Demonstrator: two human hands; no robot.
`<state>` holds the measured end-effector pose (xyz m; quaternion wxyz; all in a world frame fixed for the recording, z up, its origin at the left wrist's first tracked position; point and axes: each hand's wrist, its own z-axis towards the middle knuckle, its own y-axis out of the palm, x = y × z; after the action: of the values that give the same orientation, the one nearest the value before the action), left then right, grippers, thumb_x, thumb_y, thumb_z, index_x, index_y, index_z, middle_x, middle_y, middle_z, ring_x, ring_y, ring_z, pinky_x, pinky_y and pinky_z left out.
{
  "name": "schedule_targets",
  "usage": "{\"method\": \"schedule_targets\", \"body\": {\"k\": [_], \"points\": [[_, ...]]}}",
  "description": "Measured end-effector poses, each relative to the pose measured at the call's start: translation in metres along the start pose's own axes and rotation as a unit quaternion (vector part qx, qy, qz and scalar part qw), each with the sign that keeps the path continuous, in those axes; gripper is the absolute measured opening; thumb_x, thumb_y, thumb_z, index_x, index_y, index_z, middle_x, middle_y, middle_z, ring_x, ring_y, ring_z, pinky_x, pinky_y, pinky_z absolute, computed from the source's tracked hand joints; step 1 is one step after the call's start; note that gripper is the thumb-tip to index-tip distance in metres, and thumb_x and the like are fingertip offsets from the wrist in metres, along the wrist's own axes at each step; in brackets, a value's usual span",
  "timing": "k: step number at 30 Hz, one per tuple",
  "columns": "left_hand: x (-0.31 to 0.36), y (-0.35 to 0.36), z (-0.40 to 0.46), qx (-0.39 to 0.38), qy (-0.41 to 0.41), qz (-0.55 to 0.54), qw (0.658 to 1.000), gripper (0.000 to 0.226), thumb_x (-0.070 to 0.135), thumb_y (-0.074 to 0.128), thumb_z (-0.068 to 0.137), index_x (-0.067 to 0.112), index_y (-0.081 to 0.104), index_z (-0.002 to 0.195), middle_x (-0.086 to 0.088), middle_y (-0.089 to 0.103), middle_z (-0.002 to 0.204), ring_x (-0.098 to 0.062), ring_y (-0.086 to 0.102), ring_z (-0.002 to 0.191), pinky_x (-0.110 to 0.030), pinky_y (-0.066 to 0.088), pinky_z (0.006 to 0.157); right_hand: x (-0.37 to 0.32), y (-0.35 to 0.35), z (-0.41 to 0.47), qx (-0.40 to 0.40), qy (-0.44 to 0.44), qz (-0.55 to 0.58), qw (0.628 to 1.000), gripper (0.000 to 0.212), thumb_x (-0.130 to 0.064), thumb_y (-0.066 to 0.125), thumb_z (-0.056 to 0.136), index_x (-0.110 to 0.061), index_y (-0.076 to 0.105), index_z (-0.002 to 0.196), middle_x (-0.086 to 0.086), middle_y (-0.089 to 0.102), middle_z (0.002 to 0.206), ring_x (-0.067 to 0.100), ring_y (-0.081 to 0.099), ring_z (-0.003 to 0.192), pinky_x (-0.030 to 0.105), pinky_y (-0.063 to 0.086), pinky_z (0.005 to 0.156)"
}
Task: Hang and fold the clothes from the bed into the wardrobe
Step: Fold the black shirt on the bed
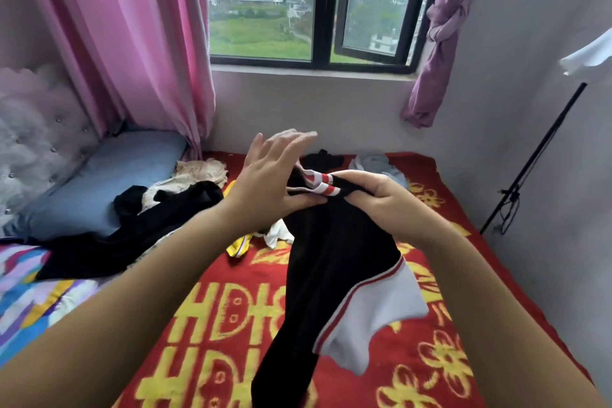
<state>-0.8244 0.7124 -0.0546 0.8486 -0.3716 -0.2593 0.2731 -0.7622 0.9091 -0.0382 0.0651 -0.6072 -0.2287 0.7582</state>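
Above a red blanket (212, 334) printed in yellow with flowers and large letters, legible only in part as "HD": a black garment (331, 262) with a white sleeve and red-and-white striped collar, held up over the middle of the bed (440, 209) and hanging toward the camera. Right hand (374, 199) curled around the collar end, gripping it; left hand (265, 172) beside it, fingers straight and spread, thumb pressed against the collar trim. Behind, more clothes on the bed: a black heap (132, 235) at left, cream fabric (195, 172), a yellow piece (238, 247), a grey-blue one (377, 162) near the wall. Blue pillow (99, 182) against a tufted headboard (33, 142). Pink curtains (132, 36) either side of a dark-framed window (314, 3), one pane ajar, over green slopes and houses. Black stand (536, 156) leaning along the right wall, beside the bed's edge.
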Motion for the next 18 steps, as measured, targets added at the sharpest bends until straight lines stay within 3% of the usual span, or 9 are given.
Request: {"method": "schedule_targets", "body": {"k": [2, 3, 5, 7, 9, 11, 15, 18], "points": [[0.000, -0.006, 0.010, -0.084, -0.026, -0.119, 0.989, 0.045, 0.045, 0.070, 0.079, 0.013, 0.066, 0.110, 0.003, 0.066, 0.104, -0.010, 0.059, 0.103, -0.013, 0.035, 0.091, -0.003, -0.004, 0.002, -0.018, -0.011, -0.007, 1.000, 0.036, 0.003, 0.046, 0.096, -0.019, 0.064, 0.117, 0.012, 0.068, 0.114, 0.024, 0.064, 0.103, 0.042, 0.046, 0.097], [0.001, -0.008, 0.013, -0.114, -0.033, -0.169, 0.978, 0.027, 0.033, 0.070, 0.084, 0.013, 0.070, 0.103, 0.005, 0.068, 0.093, -0.002, 0.060, 0.090, -0.010, 0.040, 0.080, -0.001, -0.007, 0.003, -0.021, -0.015, 0.000, 1.000, 0.032, 0.001, 0.049, 0.096, -0.016, 0.064, 0.119, 0.012, 0.067, 0.114, 0.023, 0.064, 0.106, 0.039, 0.047, 0.097], [-0.001, -0.014, 0.020, -0.123, -0.034, -0.207, 0.970, 0.014, 0.023, 0.066, 0.090, 0.013, 0.072, 0.097, 0.004, 0.070, 0.086, 0.004, 0.058, 0.080, -0.020, 0.046, 0.078, 0.007, -0.012, 0.002, -0.028, 0.002, 0.029, 0.999, 0.025, -0.003, 0.056, 0.094, -0.012, 0.064, 0.116, 0.016, 0.067, 0.109, 0.019, 0.064, 0.099, 0.038, 0.049, 0.094], [-0.004, -0.022, 0.026, -0.132, -0.034, -0.233, 0.963, 0.015, 0.026, 0.065, 0.090, 0.012, 0.071, 0.092, -0.001, 0.069, 0.082, 0.001, 0.056, 0.077, -0.028, 0.047, 0.077, 0.029, -0.016, 0.000, -0.060, 0.058, -0.007, 0.997, 0.021, -0.006, 0.064, 0.090, -0.002, 0.064, 0.111, 0.019, 0.068, 0.104, 0.015, 0.062, 0.091, 0.042, 0.050, 0.092], [-0.007, -0.029, 0.032, -0.152, -0.041, -0.229, 0.961, 0.028, 0.031, 0.066, 0.089, 0.006, 0.065, 0.077, -0.006, 0.057, 0.066, -0.003, 0.047, 0.065, -0.027, 0.041, 0.064, 0.062, -0.015, -0.004, -0.123, 0.136, -0.093, 0.979, 0.027, -0.011, 0.070, 0.086, 0.003, 0.064, 0.109, 0.022, 0.066, 0.112, 0.012, 0.060, 0.090, 0.041, 0.049, 0.094], [-0.012, -0.031, 0.038, -0.181, -0.047, -0.186, 0.964, 0.039, 0.030, 0.065, 0.090, 0.013, 0.049, 0.059, 0.008, 0.037, 0.053, -0.003, 0.034, 0.054, -0.021, 0.030, 0.054, 0.092, -0.014, -0.006, -0.166, 0.195, -0.139, 0.957, 0.031, -0.016, 0.072, 0.084, 0.003, 0.065, 0.107, 0.022, 0.063, 0.116, 0.009, 0.058, 0.090, 0.041, 0.047, 0.095], [-0.028, -0.017, 0.043, -0.210, -0.062, -0.139, 0.966, 0.043, 0.031, 0.063, 0.091, 0.020, 0.042, 0.054, 0.012, 0.035, 0.047, -0.005, 0.034, 0.050, -0.017, 0.029, 0.052, 0.117, -0.025, 0.001, -0.161, 0.240, -0.090, 0.953, 0.026, -0.015, 0.072, 0.084, -0.002, 0.068, 0.106, 0.010, 0.072, 0.106, 0.012, 0.064, 0.091, 0.029, 0.052, 0.088], [-0.053, -0.006, 0.052, -0.169, -0.097, -0.137, 0.971, 0.044, 0.031, 0.063, 0.091, 0.018, 0.042, 0.055, 0.012, 0.037, 0.047, -0.004, 0.036, 0.049, -0.017, 0.030, 0.052, 0.133, -0.032, 0.010, -0.101, 0.232, -0.128, 0.959, 0.009, -0.015, 0.066, 0.086, -0.007, 0.065, 0.081, -0.003, 0.064, 0.075, 0.007, 0.059, 0.070, 0.018, 0.047, 0.064]]}}
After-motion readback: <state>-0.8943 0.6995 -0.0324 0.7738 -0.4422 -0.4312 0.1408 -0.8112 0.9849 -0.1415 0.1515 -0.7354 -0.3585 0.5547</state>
